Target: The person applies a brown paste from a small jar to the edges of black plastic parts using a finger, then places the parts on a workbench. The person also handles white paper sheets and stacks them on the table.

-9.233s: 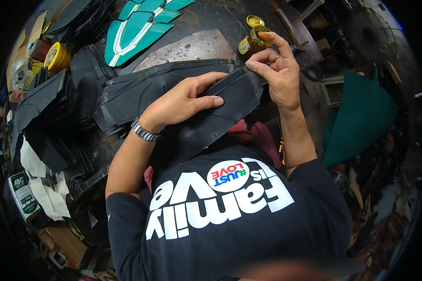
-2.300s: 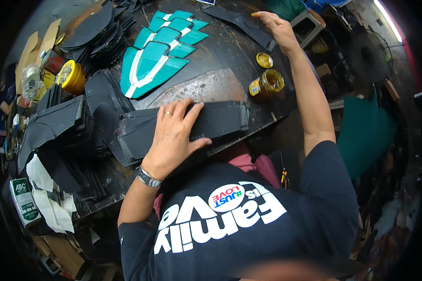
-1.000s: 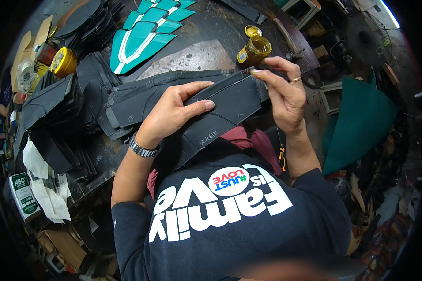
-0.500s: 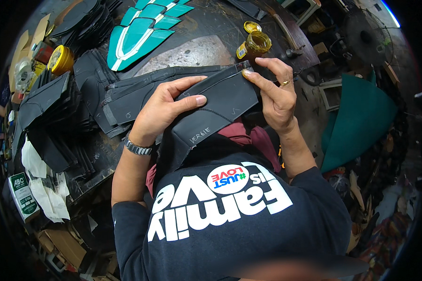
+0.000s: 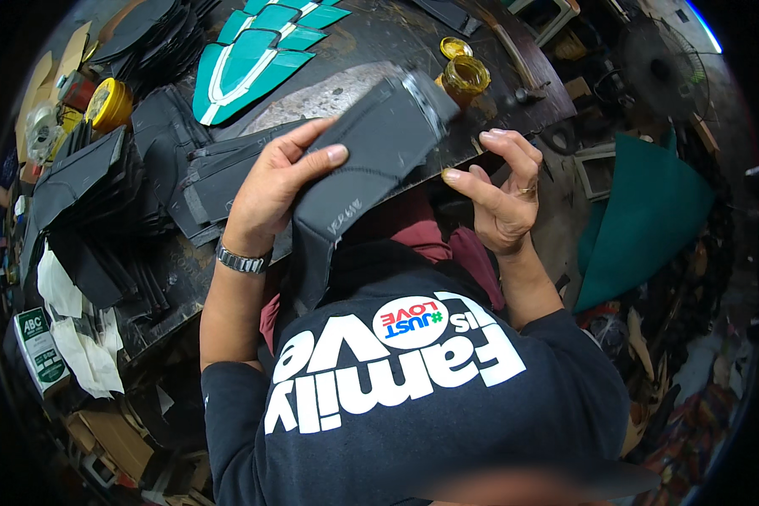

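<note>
Two hands work over a dark worktable (image 5: 346, 80): the left hand (image 5: 274, 190) grips a long black cut piece (image 5: 358, 164) of stitched material, thumb on top, lifting it clear of the table toward the person's chest, while the right hand (image 5: 502, 198) hovers just beside the piece's lower edge with fingers spread and nothing in its grasp. Stacks of black pieces (image 5: 101, 194) lie to the left, teal-and-white panels (image 5: 257, 55) farther up, and an open yellow jar (image 5: 466, 78) stands near the piece's far end
</note>
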The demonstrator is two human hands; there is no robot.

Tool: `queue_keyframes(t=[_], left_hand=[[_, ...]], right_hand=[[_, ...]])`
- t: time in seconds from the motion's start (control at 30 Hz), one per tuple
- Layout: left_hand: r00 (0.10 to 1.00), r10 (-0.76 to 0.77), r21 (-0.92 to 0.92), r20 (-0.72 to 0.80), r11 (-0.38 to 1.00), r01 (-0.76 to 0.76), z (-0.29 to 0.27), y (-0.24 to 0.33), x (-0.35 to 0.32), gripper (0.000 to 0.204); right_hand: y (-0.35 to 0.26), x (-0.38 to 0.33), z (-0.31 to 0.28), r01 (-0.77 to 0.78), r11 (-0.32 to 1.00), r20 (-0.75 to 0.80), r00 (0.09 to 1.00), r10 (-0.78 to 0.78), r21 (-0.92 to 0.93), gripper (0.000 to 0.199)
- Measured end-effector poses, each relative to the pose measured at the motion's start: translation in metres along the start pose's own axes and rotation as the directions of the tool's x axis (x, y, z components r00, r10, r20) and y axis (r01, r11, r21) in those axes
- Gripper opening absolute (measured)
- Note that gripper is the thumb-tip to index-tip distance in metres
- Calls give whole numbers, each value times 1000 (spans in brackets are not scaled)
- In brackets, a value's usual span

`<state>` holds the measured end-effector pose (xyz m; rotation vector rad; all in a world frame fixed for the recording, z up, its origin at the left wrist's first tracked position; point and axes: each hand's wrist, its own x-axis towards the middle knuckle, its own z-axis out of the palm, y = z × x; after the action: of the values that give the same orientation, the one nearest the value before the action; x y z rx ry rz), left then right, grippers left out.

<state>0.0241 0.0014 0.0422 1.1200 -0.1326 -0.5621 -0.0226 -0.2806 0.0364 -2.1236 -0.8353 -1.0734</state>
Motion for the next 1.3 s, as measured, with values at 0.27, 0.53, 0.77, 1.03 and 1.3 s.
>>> queue_keyframes(t=[0.27,0.53,0.77,1.03,1.3], left_hand=[[844,359,-257,-399,839,-479,-11,5,10,42],[906,422,151,-29,898,-413,15,-33,-33,45],[952,263,173,-156,956,-236,25,-39,-34,27],[940,262,-17,-219,962,-273,24,-33,-24,33],[949,195,-30,-247,978,-208,25,-35,-22,36]], right_hand=[[-35,-6,45,-448,631,393,889,236,634,96],[-25,21,37,-563,436,366,810,458,702,87],[-6,33,14,-610,596,479,788,387,523,75],[80,62,-19,-37,847,323,915,243,-530,36],[105,61,-6,-36,874,429,861,273,-485,28]])
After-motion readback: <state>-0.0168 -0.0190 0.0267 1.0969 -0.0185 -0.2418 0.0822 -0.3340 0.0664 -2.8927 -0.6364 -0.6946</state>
